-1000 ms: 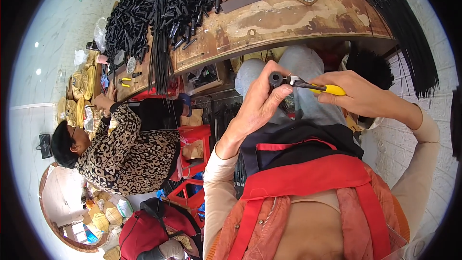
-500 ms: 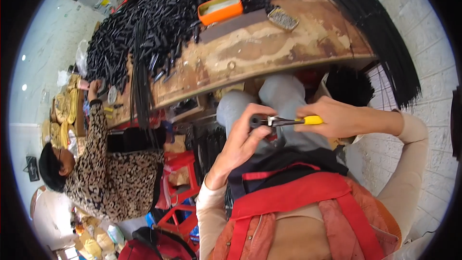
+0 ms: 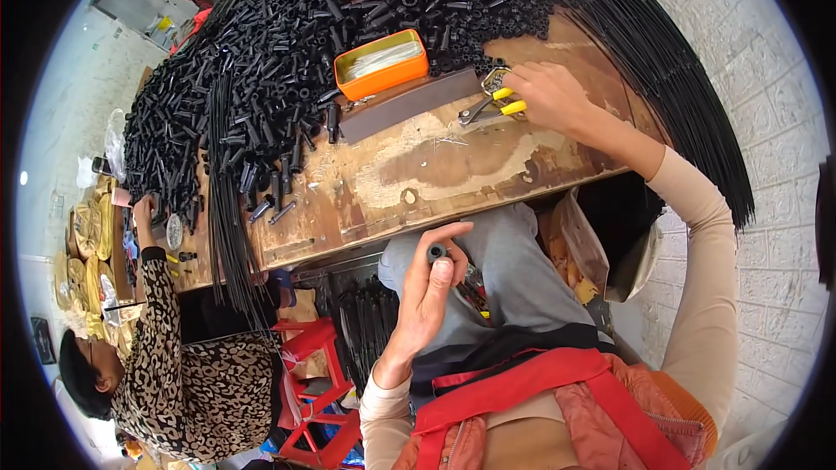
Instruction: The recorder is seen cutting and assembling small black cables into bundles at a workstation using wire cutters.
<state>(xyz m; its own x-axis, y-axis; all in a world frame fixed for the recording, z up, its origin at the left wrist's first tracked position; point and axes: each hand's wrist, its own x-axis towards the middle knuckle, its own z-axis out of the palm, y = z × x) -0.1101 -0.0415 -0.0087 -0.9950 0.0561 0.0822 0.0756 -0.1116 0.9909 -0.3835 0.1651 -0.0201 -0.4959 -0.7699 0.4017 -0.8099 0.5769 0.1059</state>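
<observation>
My left hand (image 3: 427, 292) is above my lap, its thumb and fingers closed around a short black tubular part (image 3: 435, 251) whose round open end faces up. My right hand (image 3: 553, 100) has reached out over the wooden table (image 3: 453, 165). It holds pliers (image 3: 486, 108) with yellow handles, their dark jaws pointing left over the tabletop. The fingertips of that hand are at a small tin (image 3: 495, 78) of tiny parts, which they partly cover. Whether they pinch one of those parts, I cannot tell.
A large heap of black tubular parts (image 3: 270, 78) covers the far left tabletop. An orange box (image 3: 381, 65) stands beside a dark flat strip (image 3: 409, 104). Bundles of thin black rods (image 3: 670, 61) lie at right. A co-worker (image 3: 200, 374) sits at left near a red stool (image 3: 318, 392).
My right hand has taken the pliers away from the tubular part and up to the tin on the table. My left hand still holds the part, slightly lower and further left.
</observation>
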